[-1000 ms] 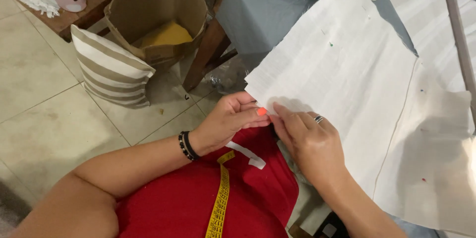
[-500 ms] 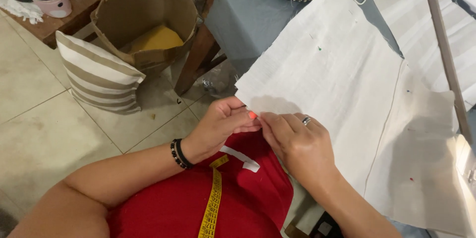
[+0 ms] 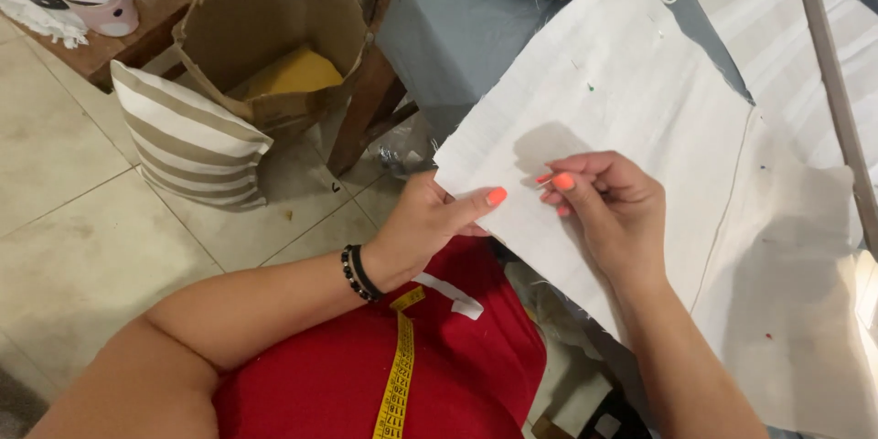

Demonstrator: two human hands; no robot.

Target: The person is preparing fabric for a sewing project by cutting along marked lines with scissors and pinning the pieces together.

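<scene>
Near the middle of the frame, the left hand (image 3: 430,224) pinches the lower-left edge of a white fabric sheet (image 3: 622,119), thumb on top, its grip clenched on the cloth. Just right of it, the right hand (image 3: 608,210) rests on the fabric with fingertips pressed together, apparently grasping a small pin too thin to make out. The fabric spreads from the centre toward the upper right, over the counter (image 3: 448,37). A yellow tape measure (image 3: 396,384) hangs at the bottom. A striped cushion (image 3: 187,137) leans on a paper bag (image 3: 265,27) at upper left.
</scene>
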